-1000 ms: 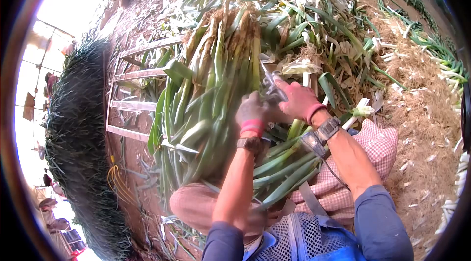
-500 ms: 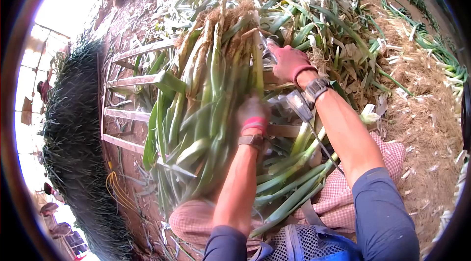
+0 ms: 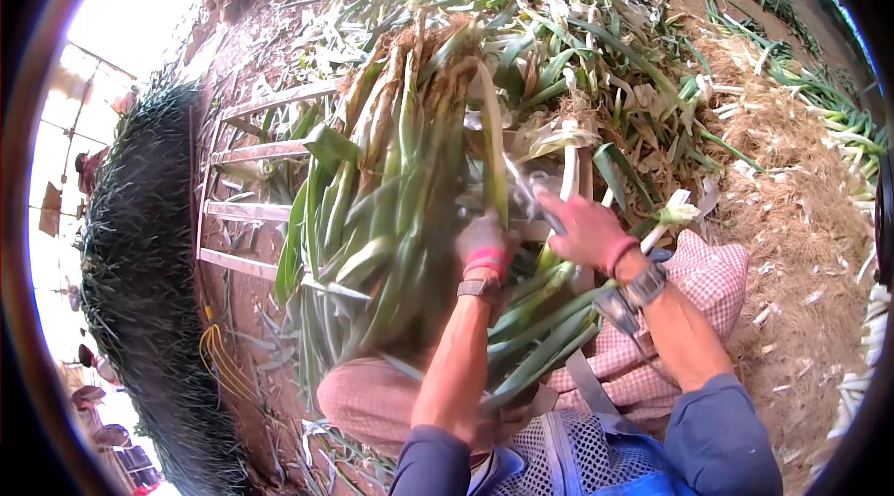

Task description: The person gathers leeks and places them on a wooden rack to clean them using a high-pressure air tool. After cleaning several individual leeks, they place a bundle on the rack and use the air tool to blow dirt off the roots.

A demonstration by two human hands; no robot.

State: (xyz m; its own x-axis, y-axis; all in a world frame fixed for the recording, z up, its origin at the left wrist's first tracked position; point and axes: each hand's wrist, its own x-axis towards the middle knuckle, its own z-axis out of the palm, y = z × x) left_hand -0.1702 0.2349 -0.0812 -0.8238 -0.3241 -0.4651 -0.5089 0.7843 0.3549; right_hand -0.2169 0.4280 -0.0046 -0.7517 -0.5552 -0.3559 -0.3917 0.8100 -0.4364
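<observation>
My left hand, gloved with a red cuff, is closed round the lower part of a green onion stalk at the right side of a large bunch of long onions. To its right my gloved right hand is closed on a metal tool, which is partly blurred and lies close to the stalk. A dark device with a cord hangs by my right wrist. The bunch rests on a wooden slatted frame, its brown roots at the top.
Trimmed leaves are heaped behind the bunch. Cut roots cover the ground at right, beside white-stemmed onions. A tall stack of green leaves stands at left. More onions lie across my lap.
My right hand has come down and toward me with the tool, from the stalk's upper part to beside my left hand. A peeled white stem now shows where it was.
</observation>
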